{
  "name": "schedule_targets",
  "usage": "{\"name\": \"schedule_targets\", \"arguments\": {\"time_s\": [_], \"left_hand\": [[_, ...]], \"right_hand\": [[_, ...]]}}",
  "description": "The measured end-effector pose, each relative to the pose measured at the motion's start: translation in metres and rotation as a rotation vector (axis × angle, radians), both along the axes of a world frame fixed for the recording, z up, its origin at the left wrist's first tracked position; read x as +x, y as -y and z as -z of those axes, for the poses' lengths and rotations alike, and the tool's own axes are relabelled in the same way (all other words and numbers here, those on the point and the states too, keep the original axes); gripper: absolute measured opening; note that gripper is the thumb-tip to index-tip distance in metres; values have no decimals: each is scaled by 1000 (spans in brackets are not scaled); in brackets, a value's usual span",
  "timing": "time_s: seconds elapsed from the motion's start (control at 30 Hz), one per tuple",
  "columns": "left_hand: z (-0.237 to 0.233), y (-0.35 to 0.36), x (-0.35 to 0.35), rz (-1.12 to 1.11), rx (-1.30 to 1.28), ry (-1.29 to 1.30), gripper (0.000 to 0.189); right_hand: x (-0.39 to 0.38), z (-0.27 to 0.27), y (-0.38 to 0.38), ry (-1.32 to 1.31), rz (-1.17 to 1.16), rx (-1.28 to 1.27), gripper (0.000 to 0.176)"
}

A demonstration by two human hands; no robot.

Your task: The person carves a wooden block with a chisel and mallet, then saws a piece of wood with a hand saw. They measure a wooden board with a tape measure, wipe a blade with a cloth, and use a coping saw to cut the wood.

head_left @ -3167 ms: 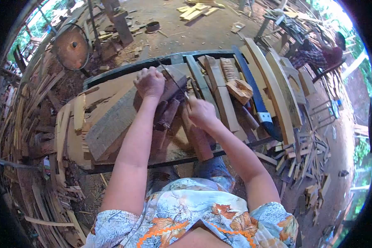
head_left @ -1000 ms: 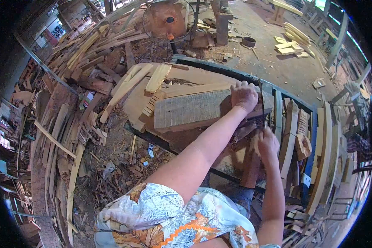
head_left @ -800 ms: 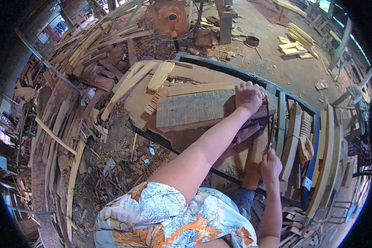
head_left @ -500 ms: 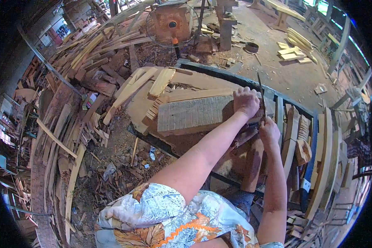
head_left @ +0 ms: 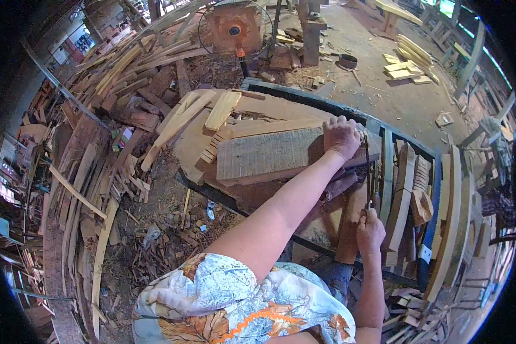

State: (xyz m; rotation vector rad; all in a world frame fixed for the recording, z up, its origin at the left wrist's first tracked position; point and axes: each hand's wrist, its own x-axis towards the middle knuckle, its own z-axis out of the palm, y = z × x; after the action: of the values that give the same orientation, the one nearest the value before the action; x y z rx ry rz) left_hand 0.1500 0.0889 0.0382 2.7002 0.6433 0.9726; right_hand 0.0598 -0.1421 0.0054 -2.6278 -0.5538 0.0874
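A thick, weathered wooden block (head_left: 269, 155) lies across a low workbench. My left hand (head_left: 342, 137) presses on its right end, fingers curled down; what they grip is hidden. Below and to the right, my right hand (head_left: 371, 230) is closed round the handle of a long, thin, dark file-like tool (head_left: 368, 172). That tool points away from me, passing over the block's right end close beside my left hand. Behind the block runs a pale wood strip (head_left: 281, 128), which reaches toward my left hand.
Pale wood pieces (head_left: 222, 112) and a slotted piece (head_left: 215, 146) lie left of the block. A saw (head_left: 427, 246) and several shaped beams (head_left: 400, 195) rest at right. A fan (head_left: 235, 31) stands beyond the bench (head_left: 315, 103). Scrap wood (head_left: 92, 189) covers the left floor.
My right hand has drawn back toward me, pulling the thin tool with it, so its far end now sits beside my left hand. The left hand stays on the block.
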Motion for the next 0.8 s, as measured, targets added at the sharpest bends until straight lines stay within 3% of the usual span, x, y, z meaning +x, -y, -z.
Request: {"name": "schedule_targets", "arguments": {"time_s": [0.6,0.8], "left_hand": [[1,0,3,-28,-3,-21,16],[-1,1,0,-19,-8,-18,15]], "right_hand": [[-3,4,2,83,-10,19,20],[-7,-11,-2,-19,14,78,22]]}}
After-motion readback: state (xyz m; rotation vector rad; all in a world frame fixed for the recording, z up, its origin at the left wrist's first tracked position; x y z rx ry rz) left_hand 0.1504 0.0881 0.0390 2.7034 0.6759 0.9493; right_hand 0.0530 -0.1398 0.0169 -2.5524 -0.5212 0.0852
